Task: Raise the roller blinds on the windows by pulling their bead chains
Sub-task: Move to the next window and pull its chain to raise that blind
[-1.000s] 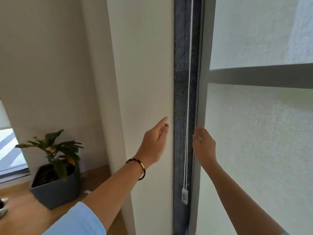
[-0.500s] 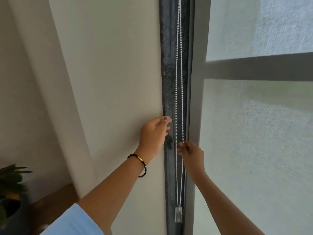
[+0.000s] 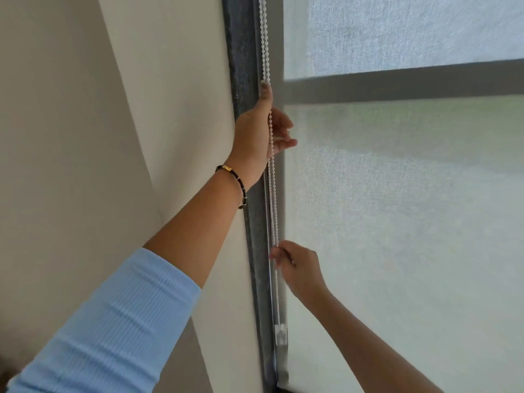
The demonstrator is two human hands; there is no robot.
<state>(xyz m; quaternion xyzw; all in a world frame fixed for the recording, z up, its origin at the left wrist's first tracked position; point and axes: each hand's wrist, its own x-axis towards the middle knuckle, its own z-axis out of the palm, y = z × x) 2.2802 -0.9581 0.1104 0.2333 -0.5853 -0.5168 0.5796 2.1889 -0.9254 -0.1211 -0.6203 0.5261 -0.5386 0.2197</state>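
Observation:
A white bead chain (image 3: 266, 41) hangs in a loop along the dark window frame (image 3: 242, 52), ending in a clear plastic tensioner (image 3: 280, 334) low down. A pale translucent roller blind (image 3: 397, 208) covers the window to the right, lowered to the sill. My left hand (image 3: 258, 134) is raised high, its fingers curled around the chain. My right hand (image 3: 297, 265) sits lower, pinching one strand of the chain between thumb and fingers.
A cream wall (image 3: 170, 109) stands left of the frame. A dark horizontal window bar (image 3: 397, 83) shows through the blind. A beaded bracelet (image 3: 234, 180) is on my left wrist, and a light blue sleeve (image 3: 113, 321) covers the forearm.
My left hand went from resting on the wall edge up to the chain and closed on it. My right hand, pinching the chain, dropped lower. The view shifted closer and right; the plant left view.

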